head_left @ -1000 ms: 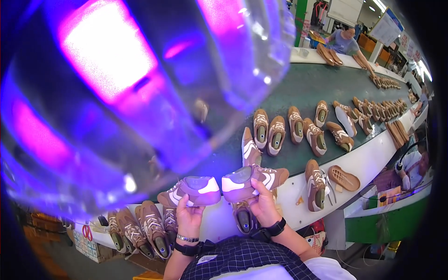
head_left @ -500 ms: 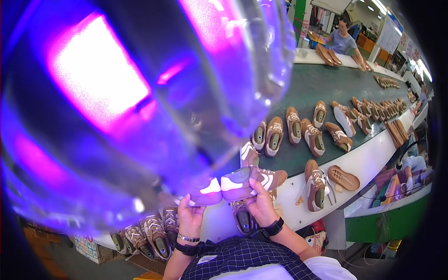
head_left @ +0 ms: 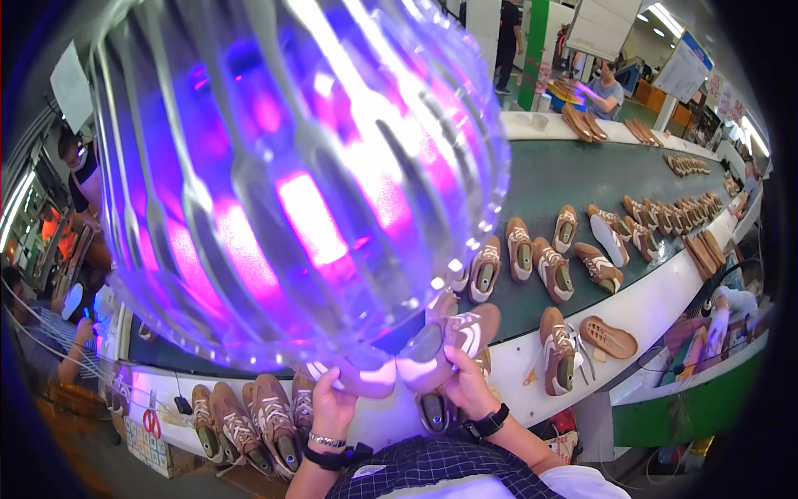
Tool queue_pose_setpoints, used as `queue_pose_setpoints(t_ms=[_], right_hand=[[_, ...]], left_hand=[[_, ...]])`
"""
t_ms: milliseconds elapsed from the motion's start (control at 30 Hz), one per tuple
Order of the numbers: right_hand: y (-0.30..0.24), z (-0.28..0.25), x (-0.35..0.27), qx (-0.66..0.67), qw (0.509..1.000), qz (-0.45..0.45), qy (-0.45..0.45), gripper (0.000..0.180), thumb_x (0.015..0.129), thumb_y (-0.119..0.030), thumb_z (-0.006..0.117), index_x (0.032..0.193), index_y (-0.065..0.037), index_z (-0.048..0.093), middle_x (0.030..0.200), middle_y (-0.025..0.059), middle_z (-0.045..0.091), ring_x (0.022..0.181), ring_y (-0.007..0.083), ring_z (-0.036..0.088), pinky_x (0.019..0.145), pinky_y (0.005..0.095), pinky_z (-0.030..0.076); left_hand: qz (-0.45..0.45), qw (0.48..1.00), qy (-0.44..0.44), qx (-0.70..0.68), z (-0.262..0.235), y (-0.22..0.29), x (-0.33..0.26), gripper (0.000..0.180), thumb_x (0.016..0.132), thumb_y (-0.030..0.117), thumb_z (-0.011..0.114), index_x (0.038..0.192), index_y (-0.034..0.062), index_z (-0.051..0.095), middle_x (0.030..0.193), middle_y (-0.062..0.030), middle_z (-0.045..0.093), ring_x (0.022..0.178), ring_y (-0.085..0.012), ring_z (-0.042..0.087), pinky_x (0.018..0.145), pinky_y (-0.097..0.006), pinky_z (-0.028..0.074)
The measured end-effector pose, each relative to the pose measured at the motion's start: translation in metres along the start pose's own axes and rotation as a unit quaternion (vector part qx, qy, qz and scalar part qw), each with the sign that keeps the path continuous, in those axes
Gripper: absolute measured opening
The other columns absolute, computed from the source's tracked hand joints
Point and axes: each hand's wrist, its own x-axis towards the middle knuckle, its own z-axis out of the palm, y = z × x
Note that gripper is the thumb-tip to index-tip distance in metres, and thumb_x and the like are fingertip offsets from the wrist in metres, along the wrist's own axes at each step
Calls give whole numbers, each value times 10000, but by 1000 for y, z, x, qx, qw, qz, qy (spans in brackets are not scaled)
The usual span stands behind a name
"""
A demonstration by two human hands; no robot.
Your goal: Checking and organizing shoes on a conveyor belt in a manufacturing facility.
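My left hand grips a brown and white sneaker by its sole, partly hidden behind a large clear ribbed lamp cover glowing purple. My right hand holds a second matching sneaker beside it, toe to toe with the first. Both shoes are raised close under the lamp, above the white front edge of the conveyor.
A green conveyor belt carries several brown sneakers and loose soles. More sneakers stand on a lower shelf at the left. Other workers sit at the far side and at the left.
Both hands have lifted the two sneakers higher and closer under the purple lamp; the lamp cover now hides more of the left shoe.
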Motion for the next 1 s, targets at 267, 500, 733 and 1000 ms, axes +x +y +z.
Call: queue_pose_setpoints(t_ms=[267,500,733,1000], right_hand=[[22,-60,10,189,916,323,-147,488,903,-361,531,1300,-90,445,1175,138,592,1018,331,598,851,507,493],[1,33,165,101,965,147,-191,428,916,-347,498,1240,-71,453,1125,184,584,974,339,612,795,452,526],[20,28,223,-569,726,-269,277,752,660,-331,743,1224,46,420,1157,221,507,1163,323,449,981,446,363],[1,-44,175,-620,708,128,314,1238,579,-312,844,1464,-107,3,1302,266,366,1218,421,393,914,583,402]], left_hand=[[-144,977,-154,-18,-12,23,71,588,822,321,408,1274,-49,469,1171,-241,570,991,-456,583,812,-540,500],[39,987,100,119,-152,34,211,299,849,112,419,1074,-25,559,1071,-153,601,993,-297,606,891,-439,476],[124,923,150,333,-84,19,146,157,876,111,502,994,7,502,940,-70,489,953,-156,454,913,-312,363],[88,952,-13,292,0,-24,75,235,805,25,605,1015,55,504,891,-22,532,753,-118,509,654,-238,410]])
